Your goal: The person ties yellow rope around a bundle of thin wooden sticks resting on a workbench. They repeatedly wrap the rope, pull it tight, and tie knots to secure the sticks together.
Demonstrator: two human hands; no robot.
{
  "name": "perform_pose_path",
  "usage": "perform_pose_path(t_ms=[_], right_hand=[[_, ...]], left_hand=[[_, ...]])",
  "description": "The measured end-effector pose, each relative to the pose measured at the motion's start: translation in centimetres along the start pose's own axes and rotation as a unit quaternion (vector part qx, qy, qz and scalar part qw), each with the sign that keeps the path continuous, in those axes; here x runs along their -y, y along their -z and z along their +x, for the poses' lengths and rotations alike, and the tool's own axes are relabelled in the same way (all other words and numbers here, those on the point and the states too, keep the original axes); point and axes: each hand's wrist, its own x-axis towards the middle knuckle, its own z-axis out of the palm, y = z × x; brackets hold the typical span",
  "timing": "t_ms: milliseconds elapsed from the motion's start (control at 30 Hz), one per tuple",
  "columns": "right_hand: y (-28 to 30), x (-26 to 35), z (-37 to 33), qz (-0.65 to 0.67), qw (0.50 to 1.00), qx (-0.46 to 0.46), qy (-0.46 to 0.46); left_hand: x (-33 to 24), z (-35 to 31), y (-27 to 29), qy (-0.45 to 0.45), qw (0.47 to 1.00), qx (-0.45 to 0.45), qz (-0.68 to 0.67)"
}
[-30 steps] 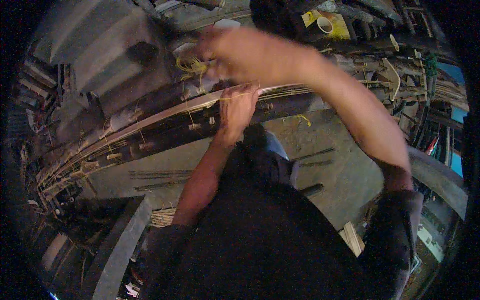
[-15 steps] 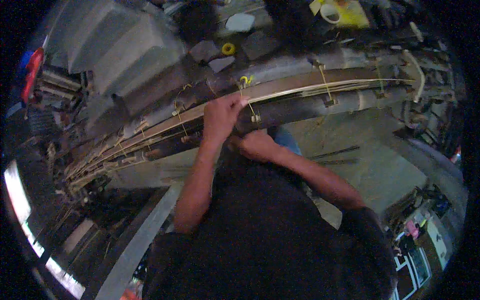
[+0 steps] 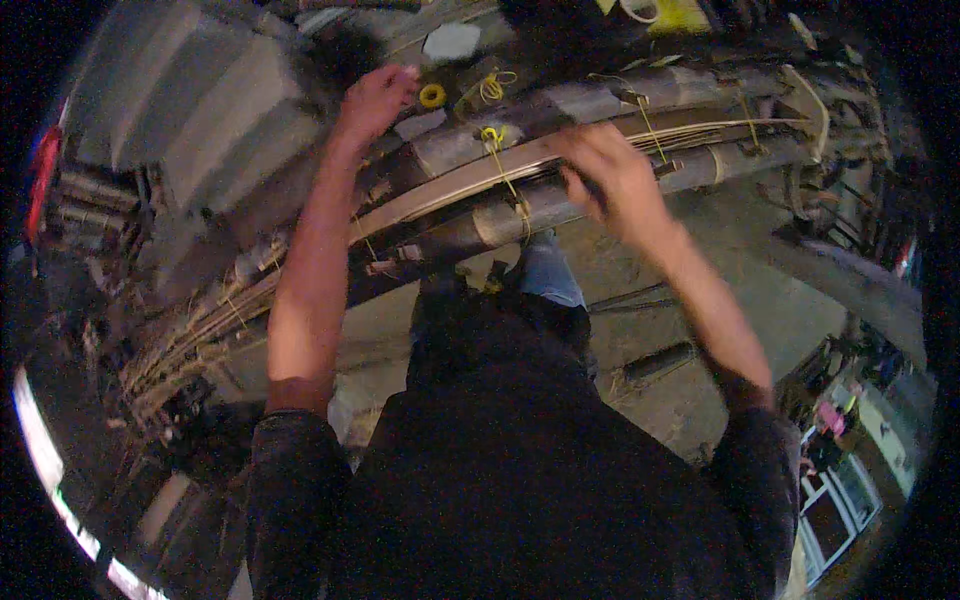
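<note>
My left hand (image 3: 376,102) is raised beyond the long curved workpiece, close to a small yellow ring (image 3: 432,96). Its fingers are loosely bent, and I see nothing in them. Over the workpiece, my right hand (image 3: 615,185) has its fingers apart, the tips touching or just above the thin wooden strips (image 3: 455,192). These strips run lengthwise between a near dark pole (image 3: 555,207) and a far pole (image 3: 460,145). Yellow cord (image 3: 505,172) ties cross over them at several places, one just left of my right hand.
A loop of yellow cord (image 3: 492,88) and a pale flat piece (image 3: 452,42) lie on the far side. At the top right are a white ring (image 3: 640,10) and a yellow sheet (image 3: 682,16). A corrugated grey sheet (image 3: 190,90) stands at the far left.
My left hand has left the strips and moved up and left toward the yellow ring. My right hand has risen from in front of my body onto the strips, farther right.
</note>
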Motion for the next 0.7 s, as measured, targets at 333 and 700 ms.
perform_pose_path(t_ms=[333, 700], right_hand=[[-4.5, 5.4, 2.2, -0.206, 0.973, 0.087, -0.057], [-3.0, 2.8, -4.2, -0.001, 0.940, -0.118, -0.319]], left_hand=[[6.1, -20.7, 11.3, 0.020, 0.937, -0.177, -0.300], [6.3, -27.5, 13.2, -0.005, 0.957, -0.202, -0.208]])
